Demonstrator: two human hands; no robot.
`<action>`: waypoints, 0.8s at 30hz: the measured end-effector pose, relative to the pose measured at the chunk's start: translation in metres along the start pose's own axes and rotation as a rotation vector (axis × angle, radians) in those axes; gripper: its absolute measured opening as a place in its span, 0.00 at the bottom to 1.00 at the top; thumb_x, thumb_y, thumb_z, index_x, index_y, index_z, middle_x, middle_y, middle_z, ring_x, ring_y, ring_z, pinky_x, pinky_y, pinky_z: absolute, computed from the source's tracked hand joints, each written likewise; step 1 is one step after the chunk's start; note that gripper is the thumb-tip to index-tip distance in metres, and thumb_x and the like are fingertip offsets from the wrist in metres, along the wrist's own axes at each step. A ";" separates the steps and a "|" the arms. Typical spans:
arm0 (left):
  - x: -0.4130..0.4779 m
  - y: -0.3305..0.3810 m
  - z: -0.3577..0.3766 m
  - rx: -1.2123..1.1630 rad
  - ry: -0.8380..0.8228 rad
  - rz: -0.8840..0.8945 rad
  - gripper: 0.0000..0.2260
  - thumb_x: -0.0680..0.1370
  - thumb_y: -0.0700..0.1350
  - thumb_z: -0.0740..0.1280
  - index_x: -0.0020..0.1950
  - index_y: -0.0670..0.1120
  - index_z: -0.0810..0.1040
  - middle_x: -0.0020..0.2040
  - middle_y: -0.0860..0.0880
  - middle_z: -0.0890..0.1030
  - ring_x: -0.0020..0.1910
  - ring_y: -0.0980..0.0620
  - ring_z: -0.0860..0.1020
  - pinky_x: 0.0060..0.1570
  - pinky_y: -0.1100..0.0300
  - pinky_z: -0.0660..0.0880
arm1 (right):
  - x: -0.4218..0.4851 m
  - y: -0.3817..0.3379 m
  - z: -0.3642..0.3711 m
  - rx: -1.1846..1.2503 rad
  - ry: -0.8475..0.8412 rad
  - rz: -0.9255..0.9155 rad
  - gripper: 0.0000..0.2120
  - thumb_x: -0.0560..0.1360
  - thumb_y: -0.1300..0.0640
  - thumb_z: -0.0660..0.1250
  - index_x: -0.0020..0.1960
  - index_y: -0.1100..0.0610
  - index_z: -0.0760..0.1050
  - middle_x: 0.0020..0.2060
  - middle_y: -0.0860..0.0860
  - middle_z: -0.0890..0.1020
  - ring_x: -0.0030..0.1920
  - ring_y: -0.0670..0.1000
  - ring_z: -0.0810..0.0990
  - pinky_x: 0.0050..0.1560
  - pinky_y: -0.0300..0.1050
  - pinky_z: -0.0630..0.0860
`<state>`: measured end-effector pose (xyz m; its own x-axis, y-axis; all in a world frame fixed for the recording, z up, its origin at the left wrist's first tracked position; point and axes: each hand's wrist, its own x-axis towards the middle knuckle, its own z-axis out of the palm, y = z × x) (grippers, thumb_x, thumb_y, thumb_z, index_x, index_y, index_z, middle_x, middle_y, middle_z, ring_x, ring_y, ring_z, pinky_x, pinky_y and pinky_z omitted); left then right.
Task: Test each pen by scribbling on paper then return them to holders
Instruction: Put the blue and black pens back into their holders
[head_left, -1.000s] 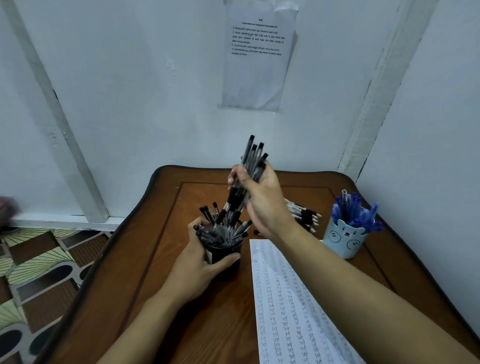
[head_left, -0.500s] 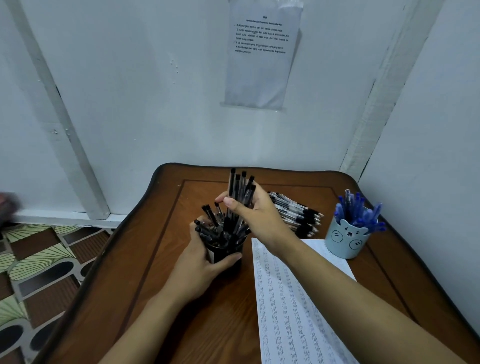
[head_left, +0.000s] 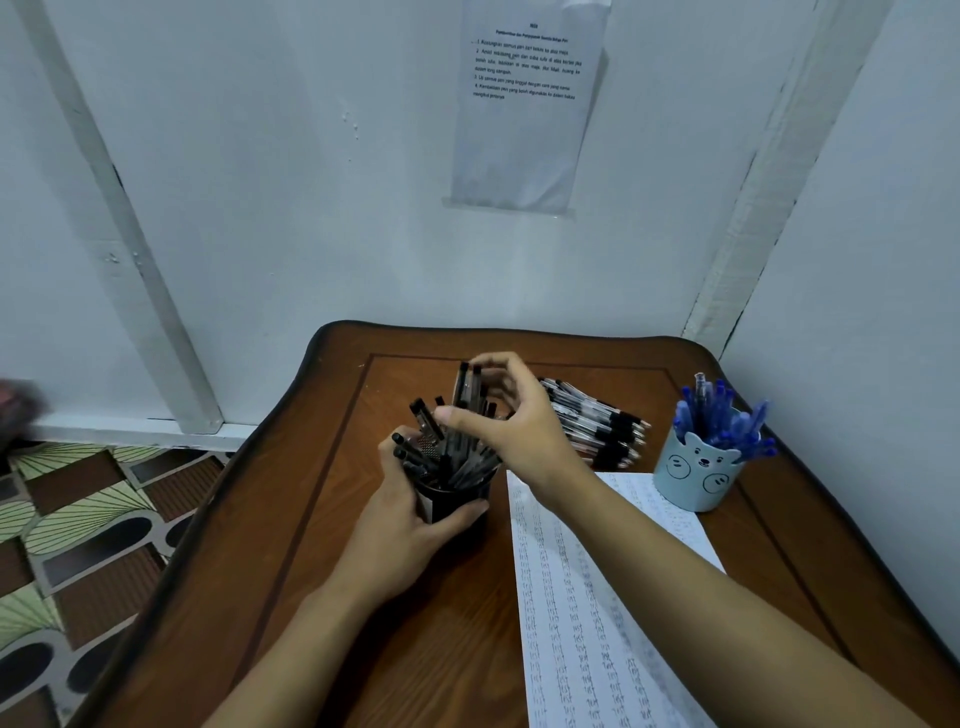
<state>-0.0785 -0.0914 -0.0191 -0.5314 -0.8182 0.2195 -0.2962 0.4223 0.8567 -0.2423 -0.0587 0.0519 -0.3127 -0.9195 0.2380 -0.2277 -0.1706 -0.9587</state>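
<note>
My left hand grips the black mesh holder on the wooden table. The holder is full of black pens. My right hand arches over it, thumb and fingers spread apart, with its fingertips touching the tops of two taller pens. More black pens lie in a pile behind that hand. A sheet of paper covered in scribble rows lies to the right of the holder.
A pale blue bear-face cup full of blue pens stands at the right, near the wall. A printed notice hangs on the wall behind. Patterned floor shows to the left of the table.
My right hand has lowered a raised bundle of black pens into the mesh holder and loosened its grip on it. My left hand has kept hold of the holder.
</note>
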 end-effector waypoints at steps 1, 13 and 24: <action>0.000 -0.001 0.001 -0.007 0.006 0.004 0.38 0.71 0.61 0.76 0.68 0.61 0.51 0.58 0.71 0.74 0.57 0.75 0.75 0.55 0.73 0.72 | 0.002 -0.004 0.002 0.023 -0.005 -0.005 0.27 0.69 0.50 0.81 0.63 0.45 0.72 0.56 0.46 0.80 0.59 0.43 0.79 0.62 0.45 0.76; -0.004 -0.005 0.006 -0.090 0.064 0.003 0.40 0.70 0.58 0.77 0.71 0.63 0.52 0.61 0.66 0.76 0.56 0.67 0.80 0.54 0.68 0.77 | -0.006 -0.003 -0.001 -0.674 -0.023 -0.396 0.19 0.75 0.43 0.71 0.63 0.47 0.75 0.67 0.45 0.70 0.70 0.45 0.67 0.69 0.47 0.66; -0.006 -0.005 0.007 -0.159 0.075 -0.041 0.30 0.67 0.59 0.78 0.64 0.63 0.66 0.57 0.69 0.79 0.55 0.67 0.80 0.50 0.66 0.78 | 0.000 -0.008 0.023 -0.925 -0.080 -0.255 0.28 0.69 0.33 0.71 0.65 0.43 0.74 0.70 0.46 0.65 0.66 0.55 0.72 0.61 0.54 0.75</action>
<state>-0.0791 -0.0855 -0.0276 -0.4590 -0.8628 0.2119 -0.1837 0.3255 0.9276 -0.2189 -0.0658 0.0560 -0.0973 -0.9208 0.3777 -0.9279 -0.0533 -0.3690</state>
